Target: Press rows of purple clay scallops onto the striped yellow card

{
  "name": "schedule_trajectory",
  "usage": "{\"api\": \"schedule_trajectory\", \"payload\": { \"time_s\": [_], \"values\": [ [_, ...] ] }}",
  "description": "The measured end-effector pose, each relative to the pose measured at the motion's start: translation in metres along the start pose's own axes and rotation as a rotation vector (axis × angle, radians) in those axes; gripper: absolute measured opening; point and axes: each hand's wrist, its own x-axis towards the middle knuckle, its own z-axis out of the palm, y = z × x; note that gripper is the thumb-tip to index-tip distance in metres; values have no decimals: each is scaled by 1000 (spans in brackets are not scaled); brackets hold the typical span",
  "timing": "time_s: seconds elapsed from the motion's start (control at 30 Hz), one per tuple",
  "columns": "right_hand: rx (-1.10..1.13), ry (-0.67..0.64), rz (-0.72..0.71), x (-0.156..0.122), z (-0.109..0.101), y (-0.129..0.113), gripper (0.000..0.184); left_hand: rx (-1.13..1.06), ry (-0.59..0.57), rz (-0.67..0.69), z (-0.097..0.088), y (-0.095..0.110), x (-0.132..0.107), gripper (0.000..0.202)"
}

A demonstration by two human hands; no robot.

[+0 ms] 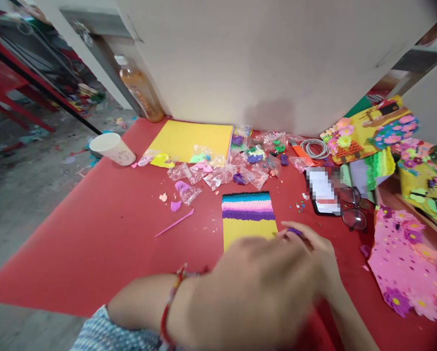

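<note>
My left hand (255, 292), with a red braided bracelet at the wrist, is smeared by motion and reaches across to my right hand. Its fingers are hidden from me. My right hand (324, 248) is closed on a small piece of purple clay (294, 232), partly covered by the left hand. Just beyond both hands lies a yellow card (245, 228). Across its upper part run textured clay bands in dark, blue, pink and purple; the lower part is bare yellow, its bottom hidden by my left hand.
Small bags of coloured clay (221, 175) lie beside a yellow sheet (196, 139). A pink modelling stick (174, 223) is on the red table (112, 219). A paper cup (112, 148) and bottle (140, 90) stand left. Rightward are a phone (323, 192), glasses (354, 219) and decorated crafts (408, 258).
</note>
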Motion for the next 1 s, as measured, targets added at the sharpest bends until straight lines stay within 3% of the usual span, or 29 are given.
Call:
{"api": "schedule_trajectory", "payload": {
  "time_s": [0.07,0.13,0.23,0.33,0.43,0.57,0.8,1.0],
  "values": [
    [40,23,-12,4,-2,-1,24,175,-17,-207,10,-44,44,22],
    [65,57,-49,13,-1,-2,23,333,-44,-474,24,-88,72,22],
    [90,28,-72,37,3,-3,19,342,-55,-544,45,-137,85,21],
    [116,-86,-92,71,14,-6,21,287,-44,-534,59,-159,81,17],
    [49,-29,-217,105,30,-10,19,200,-1,-498,65,-166,79,8],
    [26,-23,-261,132,54,-9,13,39,72,-427,67,-166,78,9],
    [27,8,-294,121,63,-6,14,-278,244,-327,58,-150,69,18],
    [67,-37,-290,119,55,-9,14,-529,422,-404,55,-145,66,22]
  ]
}}
